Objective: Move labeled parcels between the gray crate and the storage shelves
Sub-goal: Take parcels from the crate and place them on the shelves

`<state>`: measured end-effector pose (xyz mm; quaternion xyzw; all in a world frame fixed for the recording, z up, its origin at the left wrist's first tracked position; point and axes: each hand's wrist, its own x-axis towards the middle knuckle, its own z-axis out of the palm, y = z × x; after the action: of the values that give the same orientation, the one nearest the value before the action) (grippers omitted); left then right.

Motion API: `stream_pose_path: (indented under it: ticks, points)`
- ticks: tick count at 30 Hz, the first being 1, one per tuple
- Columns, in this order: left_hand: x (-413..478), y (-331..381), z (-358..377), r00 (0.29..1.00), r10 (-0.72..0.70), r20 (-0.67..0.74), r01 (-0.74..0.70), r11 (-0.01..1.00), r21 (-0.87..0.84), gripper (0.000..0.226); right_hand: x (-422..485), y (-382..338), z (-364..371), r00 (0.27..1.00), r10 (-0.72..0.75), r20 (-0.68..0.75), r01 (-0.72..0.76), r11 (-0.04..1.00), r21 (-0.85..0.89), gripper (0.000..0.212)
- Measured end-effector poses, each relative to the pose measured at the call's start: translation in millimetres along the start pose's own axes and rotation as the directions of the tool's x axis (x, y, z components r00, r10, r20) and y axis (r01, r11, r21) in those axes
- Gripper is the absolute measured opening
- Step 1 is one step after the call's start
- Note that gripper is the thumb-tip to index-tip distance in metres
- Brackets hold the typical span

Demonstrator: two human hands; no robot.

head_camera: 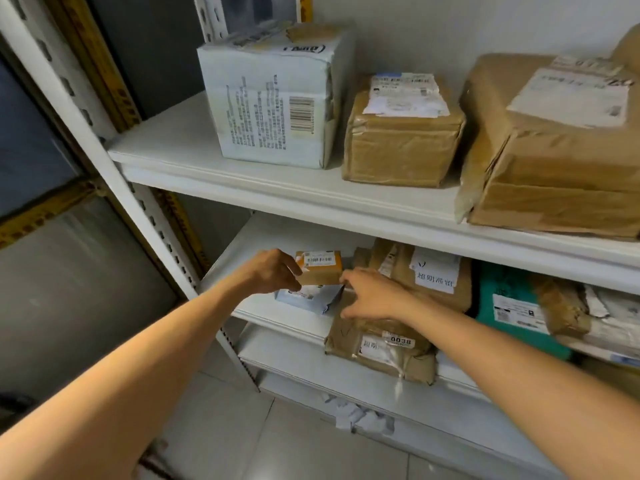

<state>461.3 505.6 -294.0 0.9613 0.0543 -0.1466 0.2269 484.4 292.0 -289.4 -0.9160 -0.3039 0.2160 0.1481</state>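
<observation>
- Pinching the box by its left side: left hand, fingers curled.
- Right hand spread, fingertips at the box's right edge.
- Box lies atop a pale parcel, left end of middle shelf.

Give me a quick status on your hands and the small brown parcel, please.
Left hand pinches small brown parcel, left end. Right hand flat on taped brown parcel, fingertips at the small one's right edge. Pale mailer underneath it.

I get one view only, from a wide-angle camera on the person's head. It faces forward and down, close up to the white shelves, which fill most of the frame; the floor shows along the bottom.
</observation>
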Motion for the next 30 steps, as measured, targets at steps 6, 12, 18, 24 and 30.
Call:
stream_pose_path:
  ticks: [6, 12, 18, 24, 30]
  points:
    - [34.7, -42.5, 6.9, 0.996, 0.075, 0.040, -0.076, 0.997, 0.028, 0.032, 37.7, -6.0, 14.3, 0.995, 0.101, -0.009, -0.101, 0.994, -0.034, 0.059]
    - [64.5, -60.2, 12.1, 0.992, 0.111, 0.055, -0.115, 0.990, 0.087, 0.028, 74.0, 4.5, 28.5, 0.983, 0.182, -0.016, -0.182, 0.983, -0.024, 0.061]
    - [94.5, -74.4, 19.8, 0.994, 0.073, 0.085, -0.082, 0.990, 0.111, 0.030, 105.1, 19.9, 33.7, 0.972, 0.232, -0.027, -0.233, 0.972, -0.030, 0.058]
    - [120.9, -75.0, 37.5, 0.995, 0.037, 0.089, -0.042, 0.998, 0.053, 0.043, 139.0, 33.4, 41.7, 0.946, 0.318, -0.071, -0.311, 0.946, 0.094, 0.054]
    - [136.2, -69.4, 50.6, 0.998, -0.005, 0.064, 0.014, 0.990, -0.139, 0.052, 153.8, 36.1, 54.4, 0.926, 0.361, -0.114, -0.326, 0.914, 0.242, 0.053]
